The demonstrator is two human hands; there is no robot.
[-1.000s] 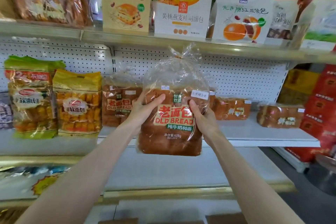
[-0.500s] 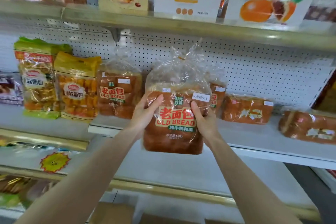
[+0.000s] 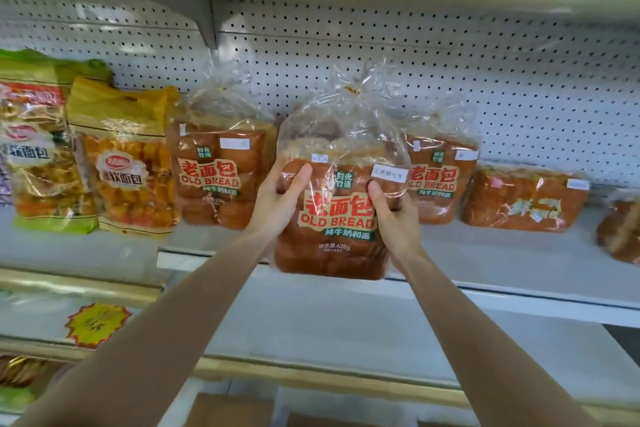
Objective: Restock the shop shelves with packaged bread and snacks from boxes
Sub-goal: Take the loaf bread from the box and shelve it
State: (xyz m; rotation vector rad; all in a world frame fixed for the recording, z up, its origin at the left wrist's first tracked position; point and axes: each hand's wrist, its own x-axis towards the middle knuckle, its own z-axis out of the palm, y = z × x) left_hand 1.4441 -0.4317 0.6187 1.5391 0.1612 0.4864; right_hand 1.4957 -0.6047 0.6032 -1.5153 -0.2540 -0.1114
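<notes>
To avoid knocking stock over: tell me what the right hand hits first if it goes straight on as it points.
The right hand, gripping the held bread bag, points into the shelf. It would likely first meet the standing Old Bread bag behind it; depth is unclear.

Arms outstretched, left hand (image 3: 277, 201), right hand (image 3: 394, 217) gripping bread bag (image 3: 332, 253)
</notes>
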